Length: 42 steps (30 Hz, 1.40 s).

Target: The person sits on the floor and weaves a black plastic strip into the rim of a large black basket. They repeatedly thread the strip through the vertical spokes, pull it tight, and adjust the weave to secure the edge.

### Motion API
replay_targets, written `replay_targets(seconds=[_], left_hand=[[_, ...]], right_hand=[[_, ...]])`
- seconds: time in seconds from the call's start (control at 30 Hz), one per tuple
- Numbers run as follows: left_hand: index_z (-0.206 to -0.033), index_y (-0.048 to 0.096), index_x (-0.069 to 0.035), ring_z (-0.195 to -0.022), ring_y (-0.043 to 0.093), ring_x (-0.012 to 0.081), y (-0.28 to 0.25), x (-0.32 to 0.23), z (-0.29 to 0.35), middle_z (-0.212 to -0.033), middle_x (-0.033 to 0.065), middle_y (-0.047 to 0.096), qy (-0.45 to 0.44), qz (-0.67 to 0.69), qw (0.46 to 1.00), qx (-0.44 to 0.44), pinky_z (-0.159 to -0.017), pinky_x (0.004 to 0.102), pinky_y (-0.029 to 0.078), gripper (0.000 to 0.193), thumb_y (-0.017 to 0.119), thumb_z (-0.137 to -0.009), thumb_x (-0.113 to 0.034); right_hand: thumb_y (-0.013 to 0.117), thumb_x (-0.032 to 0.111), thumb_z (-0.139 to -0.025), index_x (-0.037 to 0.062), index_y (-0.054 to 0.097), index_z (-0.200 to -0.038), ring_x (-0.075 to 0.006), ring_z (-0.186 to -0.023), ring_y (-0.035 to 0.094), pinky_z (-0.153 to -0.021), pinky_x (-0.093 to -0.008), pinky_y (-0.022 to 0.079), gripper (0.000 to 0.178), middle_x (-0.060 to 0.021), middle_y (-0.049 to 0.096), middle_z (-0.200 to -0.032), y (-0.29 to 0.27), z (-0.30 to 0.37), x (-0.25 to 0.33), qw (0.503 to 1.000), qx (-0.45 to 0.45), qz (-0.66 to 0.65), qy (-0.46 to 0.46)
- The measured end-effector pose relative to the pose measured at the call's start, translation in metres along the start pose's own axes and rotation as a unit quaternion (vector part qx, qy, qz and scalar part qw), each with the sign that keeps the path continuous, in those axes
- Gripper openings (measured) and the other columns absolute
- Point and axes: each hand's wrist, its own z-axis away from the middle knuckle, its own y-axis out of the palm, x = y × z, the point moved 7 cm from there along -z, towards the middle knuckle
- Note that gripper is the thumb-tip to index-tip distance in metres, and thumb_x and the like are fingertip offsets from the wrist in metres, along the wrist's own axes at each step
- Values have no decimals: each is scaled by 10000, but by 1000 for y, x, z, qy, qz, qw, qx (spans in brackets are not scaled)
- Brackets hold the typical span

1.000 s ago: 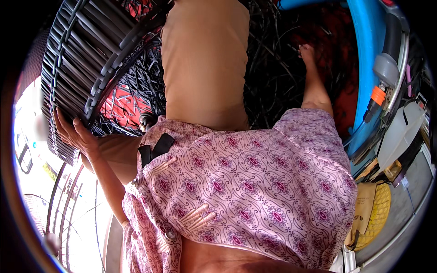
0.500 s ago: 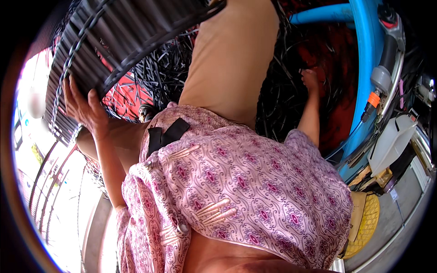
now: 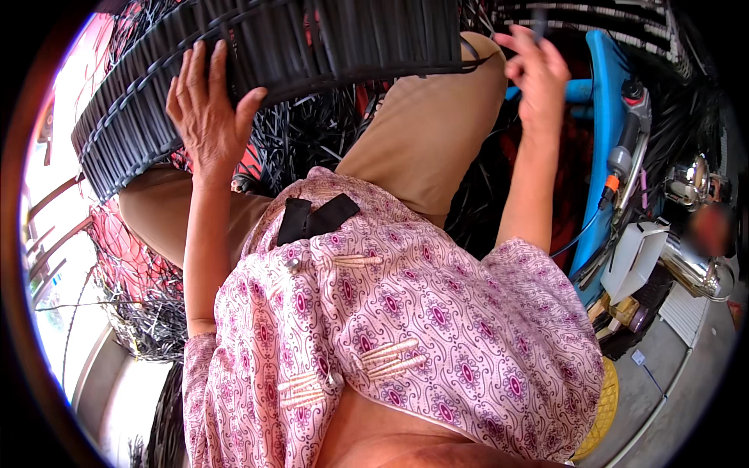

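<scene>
Black woven basket [image 3: 273,70] is being held tilted across the upper left of the view, above the lap, with its ribbed wall turned toward the camera and its rim running from the left edge to the middle. It is being steadied by the left hand [image 3: 207,109], which is being pressed flat against the wall; the fingers [image 3: 195,70] are being kept spread apart over the ribs, with the thumb angled out to the right, so nothing is being clamped. The right hand [image 3: 534,74] is being raised well apart from the basket, at the upper right; its fingers are being curled loosely together, and something thin and dark is possibly being pinched between them, though this cannot be told for certain at the blurred rim of the view.

Loose black strips [image 3: 312,140] are lying in a tangle under the basket, beside the tan trousers [image 3: 421,132]. A blue frame [image 3: 605,101] is standing to the right, near a chrome part [image 3: 690,261] and a white container [image 3: 632,253].

As a judgement, the basket is being supported by one open palm only, so a slip or a roll off the knee is likely if the pressure is eased. A protruding strip end could also be caught by the raised right hand and bent or pulled out of the weave, and the tangle beneath could be snagged when the basket is being turned.
</scene>
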Motion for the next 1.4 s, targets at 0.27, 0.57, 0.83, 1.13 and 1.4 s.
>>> replay_targets(seconds=[0.27,0.57,0.83,1.13,1.4], left_hand=[[-1549,392,-86,-1487,321,329,-3,-2,8,-1600,169,355,21,69,997,-18,-1197,487,208,1099,636,-736,-784],[-1553,387,-63,-1505,294,338,-7,37,25,-1619,177,337,80,69,994,32,-1202,492,206,1150,632,-692,-785],[-1535,418,-58,-1495,310,344,-13,27,46,-1604,189,357,76,78,993,35,-1212,503,177,1089,463,-793,-855],[-1407,557,-14,-1350,490,368,-62,15,29,-1432,200,550,53,220,973,-49,-1142,474,322,724,497,-986,-600],[-1455,468,37,-1178,613,225,-16,-138,-14,-1280,163,652,-213,779,540,237,-1055,361,439,594,618,-1019,-337]], right_hand=[[685,352,-936,-17,456,-710,-138,-621,337,-565,-366,349,489,-35,345,-611,63,-1,-15,961,34,272,-31],[599,295,-1034,-12,464,-724,-176,-461,489,-485,-362,417,457,-114,460,-524,89,81,-13,967,79,241,-18],[579,284,-1047,3,682,-997,-63,-514,518,-487,-240,413,303,-83,720,-805,48,91,13,964,6,257,-73],[596,170,-1014,16,633,-956,-160,-577,655,-535,-309,504,169,-88,707,-763,56,111,83,969,-90,162,-165],[573,132,-893,65,563,-920,-262,-632,685,-538,-410,533,72,-75,617,-706,133,163,50,789,103,445,-411]])
